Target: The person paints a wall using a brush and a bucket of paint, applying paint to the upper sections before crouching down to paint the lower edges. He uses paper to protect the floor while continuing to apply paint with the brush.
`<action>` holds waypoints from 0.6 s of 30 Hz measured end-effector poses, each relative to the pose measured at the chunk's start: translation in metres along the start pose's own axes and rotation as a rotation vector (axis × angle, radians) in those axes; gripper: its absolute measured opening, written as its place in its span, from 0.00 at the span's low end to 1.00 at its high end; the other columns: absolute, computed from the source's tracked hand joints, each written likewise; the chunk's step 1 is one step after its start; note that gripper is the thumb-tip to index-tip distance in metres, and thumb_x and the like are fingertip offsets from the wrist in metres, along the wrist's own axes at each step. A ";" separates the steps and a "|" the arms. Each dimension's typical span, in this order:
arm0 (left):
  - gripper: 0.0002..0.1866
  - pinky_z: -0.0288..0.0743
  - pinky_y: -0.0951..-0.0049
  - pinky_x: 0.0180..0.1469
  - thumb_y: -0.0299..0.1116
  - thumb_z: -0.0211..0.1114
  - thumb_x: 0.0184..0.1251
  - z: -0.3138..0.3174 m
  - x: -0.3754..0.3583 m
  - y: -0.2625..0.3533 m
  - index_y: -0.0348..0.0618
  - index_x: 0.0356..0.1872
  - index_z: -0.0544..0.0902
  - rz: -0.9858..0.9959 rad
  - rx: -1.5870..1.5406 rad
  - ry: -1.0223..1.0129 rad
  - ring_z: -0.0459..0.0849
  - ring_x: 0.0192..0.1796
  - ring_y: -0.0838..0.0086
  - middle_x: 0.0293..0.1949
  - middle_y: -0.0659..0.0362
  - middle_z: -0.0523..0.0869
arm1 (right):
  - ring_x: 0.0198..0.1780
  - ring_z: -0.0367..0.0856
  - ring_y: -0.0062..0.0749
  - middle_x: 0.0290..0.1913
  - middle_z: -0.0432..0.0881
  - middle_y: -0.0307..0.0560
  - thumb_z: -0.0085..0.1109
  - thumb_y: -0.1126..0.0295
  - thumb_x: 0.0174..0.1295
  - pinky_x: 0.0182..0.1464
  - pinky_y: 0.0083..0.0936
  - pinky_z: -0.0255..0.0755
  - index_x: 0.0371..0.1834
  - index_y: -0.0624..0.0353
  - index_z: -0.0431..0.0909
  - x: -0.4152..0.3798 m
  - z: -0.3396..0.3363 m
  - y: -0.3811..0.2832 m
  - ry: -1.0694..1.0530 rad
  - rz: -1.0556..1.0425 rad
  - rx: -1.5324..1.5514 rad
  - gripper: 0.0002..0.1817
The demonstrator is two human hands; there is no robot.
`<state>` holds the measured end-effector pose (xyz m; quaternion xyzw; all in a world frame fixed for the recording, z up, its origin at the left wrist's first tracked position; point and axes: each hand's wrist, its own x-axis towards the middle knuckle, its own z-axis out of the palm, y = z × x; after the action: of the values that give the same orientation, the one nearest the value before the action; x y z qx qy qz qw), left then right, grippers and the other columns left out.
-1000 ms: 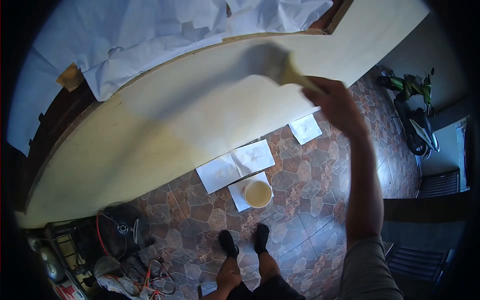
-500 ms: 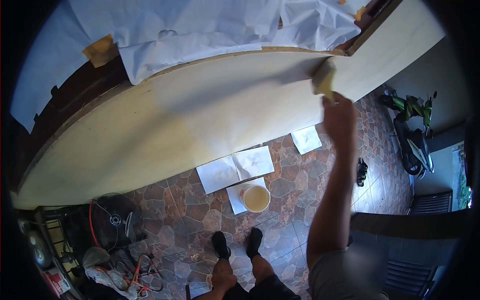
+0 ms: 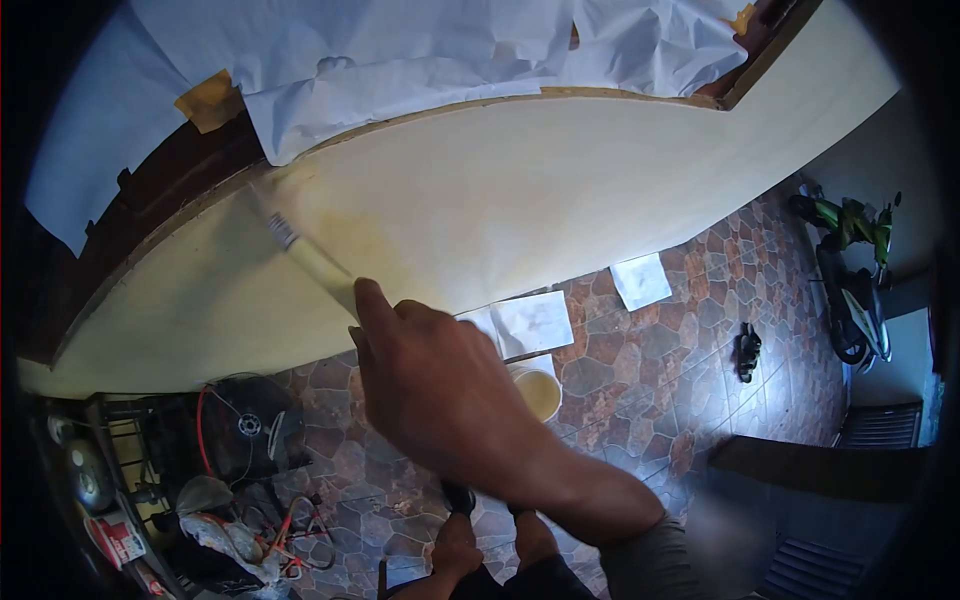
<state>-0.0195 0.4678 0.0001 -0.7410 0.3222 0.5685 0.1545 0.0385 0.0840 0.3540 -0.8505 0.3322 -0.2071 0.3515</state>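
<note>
Paintbrush (image 3: pixel 300 250) gripped by right hand (image 3: pixel 440 390)

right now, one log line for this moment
right hand: grips paintbrush | bristles on pale board | bucket on floor | left hand: unseen

My right hand (image 3: pixel 440 385) fills the middle of the frame and is smeared by motion, so I cannot make out how my fingers sit on the pale wooden brush handle (image 3: pixel 322 268); the brush's bristle end (image 3: pixel 262 203), up left of centre, is a blur against the long cream-painted board (image 3: pixel 560 190); the small round cream-filled bucket (image 3: pixel 538 390) on the stone-patterned floor is half hidden behind my hand and forearm; my left hand does not show; my black-socked feet (image 3: pixel 460 495) are mostly covered by the arm; the white paper sheeting (image 3: pixel 400 50) is cut off by the top edge; the clutter of wires and gear (image 3: pixel 230 500) at lower left is too dark to tell apart.
</note>
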 end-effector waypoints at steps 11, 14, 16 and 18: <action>0.24 0.72 0.52 0.67 0.47 0.56 0.61 0.047 0.017 -0.022 0.47 0.53 0.88 0.054 0.097 0.183 0.79 0.63 0.45 0.65 0.44 0.78 | 0.37 0.85 0.40 0.39 0.87 0.60 0.58 0.65 0.69 0.44 0.34 0.75 0.57 0.63 0.82 -0.027 -0.137 0.153 0.261 0.319 -0.083 0.18; 0.27 0.70 0.52 0.69 0.49 0.59 0.57 0.035 0.011 -0.017 0.46 0.55 0.86 0.055 0.096 0.085 0.74 0.68 0.45 0.68 0.46 0.75 | 0.37 0.84 0.35 0.40 0.88 0.57 0.59 0.65 0.69 0.45 0.34 0.75 0.59 0.62 0.81 -0.047 -0.151 0.168 0.374 0.523 -0.108 0.19; 0.26 0.69 0.50 0.70 0.49 0.59 0.57 0.034 0.008 -0.018 0.46 0.53 0.87 0.082 0.081 0.119 0.74 0.68 0.44 0.67 0.44 0.76 | 0.40 0.86 0.38 0.41 0.88 0.57 0.58 0.64 0.69 0.47 0.36 0.75 0.60 0.61 0.82 -0.054 -0.144 0.169 0.535 0.634 -0.117 0.20; 0.27 0.69 0.50 0.70 0.49 0.59 0.57 0.033 0.009 -0.023 0.46 0.54 0.87 0.087 0.078 0.094 0.73 0.68 0.44 0.67 0.44 0.75 | 0.40 0.86 0.40 0.40 0.88 0.58 0.57 0.65 0.69 0.46 0.38 0.75 0.60 0.60 0.82 -0.054 -0.129 0.162 0.610 0.668 -0.175 0.19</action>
<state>-0.0275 0.5019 -0.0215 -0.7455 0.3828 0.5264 0.1432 -0.1430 -0.0235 0.3145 -0.6233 0.6928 -0.2945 0.2117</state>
